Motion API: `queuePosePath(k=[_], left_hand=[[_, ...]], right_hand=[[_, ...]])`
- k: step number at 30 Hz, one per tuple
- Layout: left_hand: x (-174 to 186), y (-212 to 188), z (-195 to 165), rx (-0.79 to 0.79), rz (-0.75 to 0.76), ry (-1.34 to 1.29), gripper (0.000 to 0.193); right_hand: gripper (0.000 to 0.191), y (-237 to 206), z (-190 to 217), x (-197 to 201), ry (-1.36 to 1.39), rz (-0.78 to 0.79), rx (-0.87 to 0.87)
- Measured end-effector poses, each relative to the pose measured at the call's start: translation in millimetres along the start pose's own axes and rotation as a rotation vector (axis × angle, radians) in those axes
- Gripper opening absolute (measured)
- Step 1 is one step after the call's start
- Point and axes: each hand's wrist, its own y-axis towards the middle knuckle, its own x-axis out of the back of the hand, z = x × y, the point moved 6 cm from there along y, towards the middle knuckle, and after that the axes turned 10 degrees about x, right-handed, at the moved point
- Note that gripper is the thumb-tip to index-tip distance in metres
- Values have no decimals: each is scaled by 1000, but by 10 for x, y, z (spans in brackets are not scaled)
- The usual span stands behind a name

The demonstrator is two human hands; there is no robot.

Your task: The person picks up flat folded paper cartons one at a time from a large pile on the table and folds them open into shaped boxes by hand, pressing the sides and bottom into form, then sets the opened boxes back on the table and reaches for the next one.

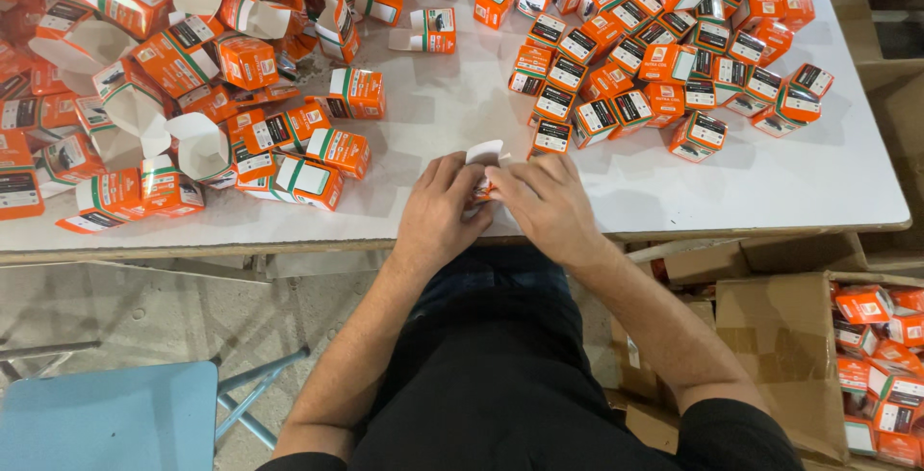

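Near front edge of table (770, 192), both hands pinch same small orange carton (484, 171): left hand (438, 213) and right hand (544, 203) clasp it, white flap up, probably mid-fold. Open cartons (183, 96) piled toward left edge, closed cartons (664, 48) grouped far right, looks sorted.

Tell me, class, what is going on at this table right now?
A person seated at a white table holds one small orange box between both hands, its white flap up. The left hand and right hand meet at the table's near edge. Open boxes lie heaped to the left; closed boxes cluster to the right. A cardboard carton on the floor holds more.
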Motion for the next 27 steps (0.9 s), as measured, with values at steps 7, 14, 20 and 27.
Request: queuePosePath(k=[7, 14, 20, 27], left_hand=[[44, -130, 100, 79, -58, -35, 66], [33, -263, 42, -36, -144, -42, 49], [117, -207, -126, -166, -144, 6, 45], [137, -135, -222, -247, -124, 112, 34]], right_hand=[[37, -49, 61, -98, -100, 36, -23], [37, -99, 20, -136, -22, 67, -132], [34, -143, 5, -254, -61, 61, -205], [54, -299, -59, -343, 292, -170, -470]])
